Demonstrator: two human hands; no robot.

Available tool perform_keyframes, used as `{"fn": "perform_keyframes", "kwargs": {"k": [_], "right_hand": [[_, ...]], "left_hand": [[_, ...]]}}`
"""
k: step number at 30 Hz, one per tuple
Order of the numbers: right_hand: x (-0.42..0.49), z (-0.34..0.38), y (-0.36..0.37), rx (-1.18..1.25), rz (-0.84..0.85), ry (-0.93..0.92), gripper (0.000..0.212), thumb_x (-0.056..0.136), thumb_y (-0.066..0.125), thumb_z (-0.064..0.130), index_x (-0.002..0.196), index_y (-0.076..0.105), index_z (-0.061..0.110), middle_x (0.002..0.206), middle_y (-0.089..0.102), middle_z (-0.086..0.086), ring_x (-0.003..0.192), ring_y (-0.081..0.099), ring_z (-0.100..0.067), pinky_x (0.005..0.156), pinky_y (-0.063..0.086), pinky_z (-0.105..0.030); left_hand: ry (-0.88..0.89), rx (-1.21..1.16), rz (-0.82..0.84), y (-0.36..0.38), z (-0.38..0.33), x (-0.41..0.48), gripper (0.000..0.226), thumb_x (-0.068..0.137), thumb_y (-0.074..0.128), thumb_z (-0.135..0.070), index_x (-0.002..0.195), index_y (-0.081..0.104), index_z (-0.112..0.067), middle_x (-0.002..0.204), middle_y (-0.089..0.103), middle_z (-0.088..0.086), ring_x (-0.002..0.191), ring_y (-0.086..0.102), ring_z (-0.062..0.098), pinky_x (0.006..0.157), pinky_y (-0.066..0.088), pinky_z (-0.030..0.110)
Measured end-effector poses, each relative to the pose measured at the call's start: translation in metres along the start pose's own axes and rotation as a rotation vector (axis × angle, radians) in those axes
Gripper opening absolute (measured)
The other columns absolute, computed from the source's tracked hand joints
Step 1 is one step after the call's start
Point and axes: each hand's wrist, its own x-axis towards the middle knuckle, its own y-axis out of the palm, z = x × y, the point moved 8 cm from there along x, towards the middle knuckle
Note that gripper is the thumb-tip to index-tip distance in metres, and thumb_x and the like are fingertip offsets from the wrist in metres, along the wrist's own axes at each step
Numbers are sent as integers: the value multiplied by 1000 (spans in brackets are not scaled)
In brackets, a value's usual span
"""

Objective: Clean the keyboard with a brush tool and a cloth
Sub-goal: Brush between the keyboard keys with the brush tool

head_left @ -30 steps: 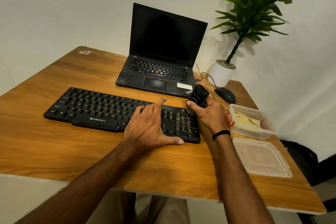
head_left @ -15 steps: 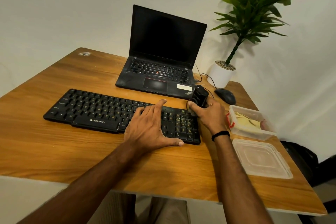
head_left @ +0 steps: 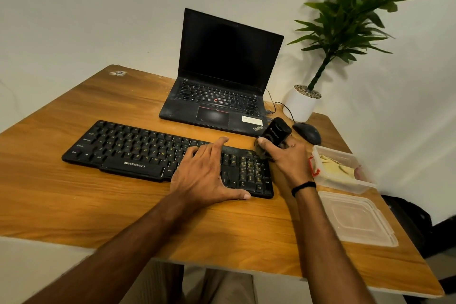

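Note:
A black keyboard (head_left: 138,150) lies across the wooden table (head_left: 123,210). My left hand (head_left: 207,175) rests flat on its right half, fingers spread, thumb at the front edge. At the keyboard's far right corner, above the number pad, my right hand (head_left: 288,160) grips a black brush tool (head_left: 276,133). The tool's lower end is hidden behind my fingers. A yellow cloth (head_left: 335,168) lies inside a clear plastic box (head_left: 345,182) just right of my right hand.
An open black laptop (head_left: 222,96) stands behind the keyboard. A black mouse (head_left: 307,132) and a white potted plant (head_left: 302,103) sit at the back right. The box's clear lid (head_left: 357,219) lies near the table's right edge.
The brush tool in my right hand has shifted slightly at the keyboard's far right corner. My left hand has stayed put on the keys.

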Motion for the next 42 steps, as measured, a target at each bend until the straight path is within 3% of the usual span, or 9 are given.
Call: {"fn": "perform_keyframes", "kwargs": {"k": [2, 5, 9, 14, 18, 23, 28, 34, 42], "right_hand": [[-1, -3, 9, 10, 86, 17, 28, 81, 80, 26, 105, 70, 15, 94, 73, 5, 72, 66, 6, 56, 45, -5], [4, 4, 3, -141, -42, -27, 30, 81, 80, 33, 105, 71, 18, 90, 67, 13, 71, 56, 12, 54, 40, 0], [2, -1, 21, -58, 129, -29, 32, 76, 83, 32, 103, 71, 19, 93, 73, 10, 81, 69, -3, 62, 50, -12], [4, 6, 7, -149, -24, -62, 30, 80, 80, 34, 105, 69, 22, 91, 66, 15, 80, 62, 0, 56, 41, -3], [0, 3, 27, -30, 161, -51, 32, 74, 84, 35, 99, 71, 21, 91, 74, 6, 84, 71, -6, 69, 57, -22], [10, 1, 9, -104, 167, -64, 27, 75, 84, 34, 95, 66, 30, 89, 68, 15, 84, 65, 2, 64, 49, -11], [18, -14, -10, -104, 151, -21, 44, 72, 85, 38, 110, 69, 20, 104, 72, 6, 98, 67, -10, 84, 56, -30], [0, 6, 34, -24, 353, -61, 42, 74, 85, 30, 111, 69, 17, 103, 72, 4, 95, 68, -9, 79, 57, -27], [14, -17, -4, 48, 303, 10, 58, 67, 85, 36, 118, 65, 17, 113, 70, 1, 107, 65, -15, 87, 55, -30]], "left_hand": [[1, -3, -2, 0, 0, 0, 143, 56, 41, -109, 161, 5, -20, 156, 41, 1, 139, 42, 17, 121, 21, 40], [-3, -11, -9, 1, 0, 1, 142, 55, 41, -110, 161, 7, -20, 154, 44, 1, 137, 44, 17, 121, 22, 40], [-4, -22, -4, 0, 0, 0, 141, 56, 43, -109, 161, 7, -21, 153, 43, 0, 137, 43, 16, 120, 20, 39], [-3, -18, -9, 0, 0, -1, 142, 55, 43, -109, 160, 7, -20, 153, 44, 0, 137, 43, 16, 120, 20, 38], [-6, -9, -3, 0, 0, 0, 142, 56, 42, -109, 161, 8, -20, 154, 43, 1, 138, 43, 16, 120, 21, 39], [-6, -13, 1, 0, -1, 0, 142, 55, 43, -109, 161, 7, -20, 154, 43, 2, 138, 43, 17, 121, 21, 39], [-2, -8, 0, 0, -1, 0, 142, 56, 43, -108, 161, 6, -20, 155, 42, 2, 141, 41, 17, 121, 21, 40], [1, -27, -15, 0, 0, -1, 139, 57, 45, -108, 159, 11, -20, 152, 45, 1, 136, 45, 17, 119, 24, 40], [-7, 2, -2, 2, 1, 0, 141, 56, 42, -109, 160, 10, -20, 152, 46, 3, 137, 45, 18, 120, 25, 41]]}}
